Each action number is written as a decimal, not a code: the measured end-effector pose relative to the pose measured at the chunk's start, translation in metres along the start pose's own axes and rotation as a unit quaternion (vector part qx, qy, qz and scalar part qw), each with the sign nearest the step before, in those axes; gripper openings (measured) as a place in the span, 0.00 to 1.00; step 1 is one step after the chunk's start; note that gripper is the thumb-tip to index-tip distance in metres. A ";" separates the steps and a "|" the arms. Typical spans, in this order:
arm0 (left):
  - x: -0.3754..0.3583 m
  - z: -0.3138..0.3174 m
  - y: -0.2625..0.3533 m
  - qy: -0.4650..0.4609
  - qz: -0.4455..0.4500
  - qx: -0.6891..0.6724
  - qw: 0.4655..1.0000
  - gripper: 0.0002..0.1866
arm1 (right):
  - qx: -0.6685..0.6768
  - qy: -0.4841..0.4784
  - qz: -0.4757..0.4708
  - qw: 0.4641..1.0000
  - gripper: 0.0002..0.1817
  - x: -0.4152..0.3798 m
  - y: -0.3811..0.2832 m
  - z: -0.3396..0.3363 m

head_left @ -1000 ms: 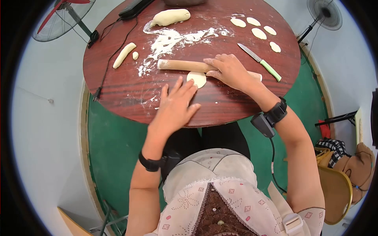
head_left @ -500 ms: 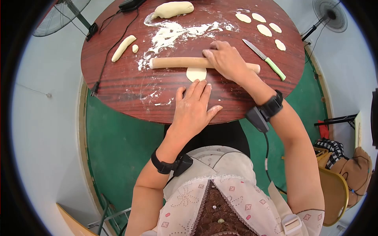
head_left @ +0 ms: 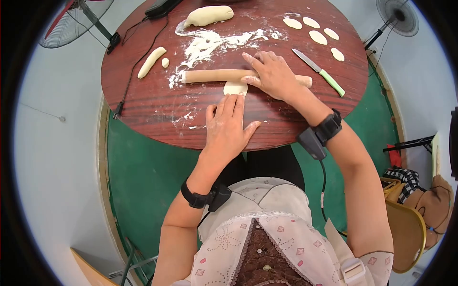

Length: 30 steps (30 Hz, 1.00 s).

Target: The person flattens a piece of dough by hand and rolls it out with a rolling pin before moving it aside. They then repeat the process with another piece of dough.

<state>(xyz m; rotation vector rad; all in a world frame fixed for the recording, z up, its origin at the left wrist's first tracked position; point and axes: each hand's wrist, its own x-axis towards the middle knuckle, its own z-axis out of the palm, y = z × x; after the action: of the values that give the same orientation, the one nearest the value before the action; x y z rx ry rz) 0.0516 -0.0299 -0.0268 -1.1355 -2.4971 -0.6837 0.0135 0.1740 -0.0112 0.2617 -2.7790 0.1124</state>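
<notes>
A wooden rolling pin (head_left: 210, 76) lies crosswise on the table, its front edge over a small round dough wrapper (head_left: 234, 89). My right hand (head_left: 275, 76) rests over the pin's right part, gripping it, with the thumb along the near side. Fingertips of my left hand (head_left: 226, 123) press on the wrapper's near edge; its fingers are stretched out and the thumb points away to the right. Part of the wrapper is hidden under the pin and my fingertips.
Behind the pin is scattered flour (head_left: 210, 45), with a large dough log (head_left: 210, 15) beyond. A dough strip (head_left: 151, 62) and small dough piece (head_left: 165, 62) lie left. Several flattened wrappers (head_left: 317, 37) and a green-handled knife (head_left: 320, 72) are right. A black cable (head_left: 136, 71) crosses the table's left side.
My left hand has shifted slightly up and left against the pin, its fingertips further onto the wrapper. My right hand has turned on the pin, its thumb now showing at the near side.
</notes>
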 end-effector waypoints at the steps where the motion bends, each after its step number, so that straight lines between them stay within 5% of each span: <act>1: 0.003 -0.003 -0.004 -0.022 0.000 0.002 1.000 0.30 | 0.036 0.034 -0.056 0.997 0.27 0.002 0.010 0.006; 4: 0.012 -0.013 -0.020 -0.077 0.000 -0.009 0.997 0.28 | 0.044 -0.001 -0.090 0.995 0.23 -0.005 0.018 0.002; 7: 0.021 -0.023 -0.034 -0.116 0.031 -0.058 0.991 0.26 | 0.087 -0.021 -0.001 0.996 0.20 -0.014 0.015 -0.024; 10: 0.015 -0.012 -0.027 -0.035 0.113 0.043 0.992 0.25 | 0.164 -0.031 -0.016 0.986 0.19 -0.024 0.002 -0.039; 12: 0.008 -0.010 -0.012 -0.036 0.088 0.033 0.995 0.24 | 0.136 -0.001 -0.040 0.990 0.13 -0.035 -0.011 -0.028; 14: 0.000 -0.006 -0.002 -0.027 0.041 0.006 0.999 0.24 | 0.093 -0.038 -0.019 0.995 0.16 -0.040 -0.019 -0.019; 17: 0.000 -0.008 0.002 -0.029 -0.012 0.010 0.999 0.23 | -0.039 0.117 -0.082 0.989 0.19 -0.030 -0.009 -0.004; 20: 0.000 -0.007 -0.001 -0.021 -0.022 0.018 0.999 0.21 | -0.039 0.082 0.004 0.996 0.22 -0.012 0.002 0.003; 26: 0.002 -0.012 -0.023 -0.021 0.009 0.001 1.000 0.19 | 0.051 0.024 -0.035 0.998 0.29 -0.057 -0.039 -0.012; 30: 0.002 -0.013 -0.021 -0.033 0.013 0.005 0.999 0.19 | -0.087 0.067 -0.022 0.994 0.31 -0.043 -0.022 0.004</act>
<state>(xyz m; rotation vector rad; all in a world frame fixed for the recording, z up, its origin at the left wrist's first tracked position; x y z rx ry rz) 0.0348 -0.0478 -0.0213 -1.2023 -2.5327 -0.6353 0.0562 0.1589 -0.0289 0.2611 -2.6284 -0.1178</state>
